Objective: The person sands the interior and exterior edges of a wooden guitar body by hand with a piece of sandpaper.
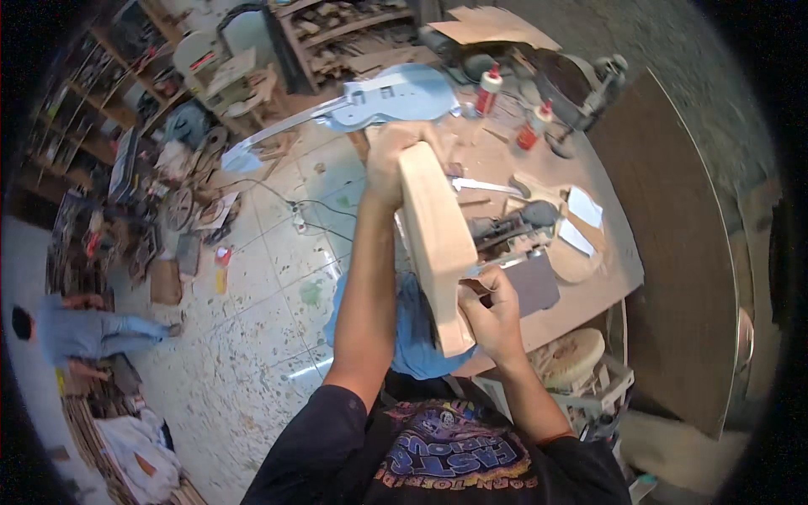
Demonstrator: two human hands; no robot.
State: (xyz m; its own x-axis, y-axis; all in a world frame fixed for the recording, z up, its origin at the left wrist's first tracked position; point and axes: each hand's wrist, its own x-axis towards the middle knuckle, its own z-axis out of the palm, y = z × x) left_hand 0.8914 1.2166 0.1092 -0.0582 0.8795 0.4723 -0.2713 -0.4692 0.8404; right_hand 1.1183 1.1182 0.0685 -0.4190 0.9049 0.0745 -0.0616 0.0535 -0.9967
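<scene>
A thick pale wooden piece with smooth curved sides, seen edge-on like a guitar body, is held up in front of my chest. My left hand grips its far end, fingers wrapped over the top. Against its near right side, my right hand is closed with thumb and fingers bent round a small folded brown sheet that looks like sandpaper. Below the wood hangs a blue cloth. To the right, a dark power tool and a dark flat sheet lie on the workbench.
A light blue guitar lies beyond my left hand. Two red-capped bottles stand near a metal clamp. Another wooden guitar body carries white paper pieces. Cables cross the tiled floor; a person is at far left.
</scene>
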